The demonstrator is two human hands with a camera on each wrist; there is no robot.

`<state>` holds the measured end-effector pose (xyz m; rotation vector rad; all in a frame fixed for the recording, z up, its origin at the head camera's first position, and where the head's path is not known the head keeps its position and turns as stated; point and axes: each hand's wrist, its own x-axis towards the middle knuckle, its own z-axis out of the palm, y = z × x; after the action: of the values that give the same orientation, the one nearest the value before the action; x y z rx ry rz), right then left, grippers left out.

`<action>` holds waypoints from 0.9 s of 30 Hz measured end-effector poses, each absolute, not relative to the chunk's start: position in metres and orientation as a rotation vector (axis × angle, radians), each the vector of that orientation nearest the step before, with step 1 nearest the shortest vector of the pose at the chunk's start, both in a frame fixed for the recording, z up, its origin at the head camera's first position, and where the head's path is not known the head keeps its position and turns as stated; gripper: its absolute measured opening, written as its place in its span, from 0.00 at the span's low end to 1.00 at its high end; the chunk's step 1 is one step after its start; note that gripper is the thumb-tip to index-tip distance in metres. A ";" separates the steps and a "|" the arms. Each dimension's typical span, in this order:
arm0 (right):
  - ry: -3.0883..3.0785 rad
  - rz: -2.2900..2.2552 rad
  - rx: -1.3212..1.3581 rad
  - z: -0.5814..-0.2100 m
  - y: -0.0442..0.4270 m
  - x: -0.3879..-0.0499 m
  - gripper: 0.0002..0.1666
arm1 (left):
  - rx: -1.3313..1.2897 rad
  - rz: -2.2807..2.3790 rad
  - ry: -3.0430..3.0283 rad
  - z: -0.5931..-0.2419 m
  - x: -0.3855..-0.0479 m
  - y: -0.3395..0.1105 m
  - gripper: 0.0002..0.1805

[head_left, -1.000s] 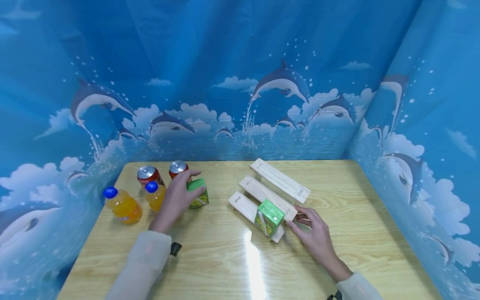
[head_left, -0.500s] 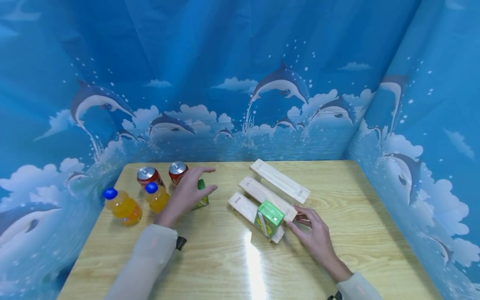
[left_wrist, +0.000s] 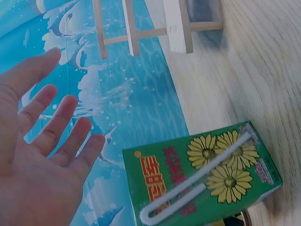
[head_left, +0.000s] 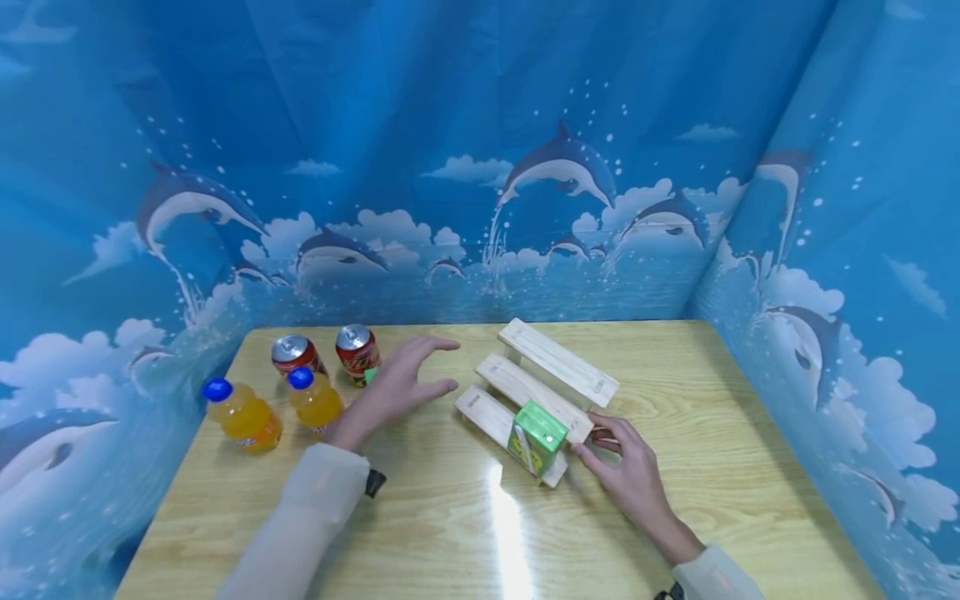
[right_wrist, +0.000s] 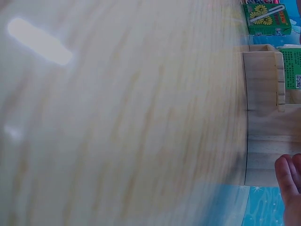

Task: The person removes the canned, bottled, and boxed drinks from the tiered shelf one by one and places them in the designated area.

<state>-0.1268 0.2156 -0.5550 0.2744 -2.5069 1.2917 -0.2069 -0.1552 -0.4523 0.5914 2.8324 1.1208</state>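
Note:
My left hand (head_left: 397, 383) hovers over the left half of the table with thumb and fingers spread and nothing between them. A green juice box (left_wrist: 202, 174) with yellow flowers and a white straw stands below it, mostly hidden by the hand in the head view. On the lowest step of a pale wooden three-step display rack (head_left: 525, 383) stands a second green juice box (head_left: 538, 437). My right hand (head_left: 630, 467) touches the rack's right end with its fingertips; the right wrist view catches only some fingers (right_wrist: 286, 179) against the side panel.
Two red drink cans, one at the back left (head_left: 294, 354) and one beside it (head_left: 357, 354), stand near two orange drink bottles with blue caps, the outer one (head_left: 251, 421) and the inner one (head_left: 315, 400). A dolphin-print curtain (head_left: 480, 167) surrounds the wooden table (head_left: 450, 533).
My left hand has moved right, away from the left juice box, with its fingers spreading. The right hand, rack and juice box on the rack have stayed in place.

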 end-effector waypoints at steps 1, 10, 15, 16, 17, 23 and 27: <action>-2.505 1.290 0.275 -0.555 0.215 -0.127 0.31 | 0.605 1.117 2.822 -0.453 -0.207 -0.154 0.32; -2.501 1.288 0.278 -0.555 0.215 -0.127 0.30 | 0.720 1.147 2.636 -0.455 -0.207 -0.141 0.36; -2.491 1.304 0.283 -0.555 0.215 -0.127 0.30 | 0.745 1.179 2.514 -0.457 -0.205 -0.134 0.37; -2.490 1.306 0.283 -0.555 0.215 -0.127 0.30 | 0.749 1.182 2.495 -0.457 -0.205 -0.133 0.38; -2.488 1.309 0.284 -0.556 0.215 -0.127 0.30 | 0.751 1.187 2.477 -0.457 -0.204 -0.131 0.38; -2.488 1.314 0.278 -0.556 0.215 -0.127 0.30 | 0.786 1.224 2.350 -0.456 -0.202 -0.123 0.40; -2.490 1.312 0.278 -0.557 0.215 -0.127 0.30 | 0.816 1.235 2.272 -0.457 -0.201 -0.116 0.41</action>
<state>-0.1269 0.2150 -0.5568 0.2776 -2.4900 1.3118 -0.2011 -0.1159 -0.4574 0.8165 2.2723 1.2349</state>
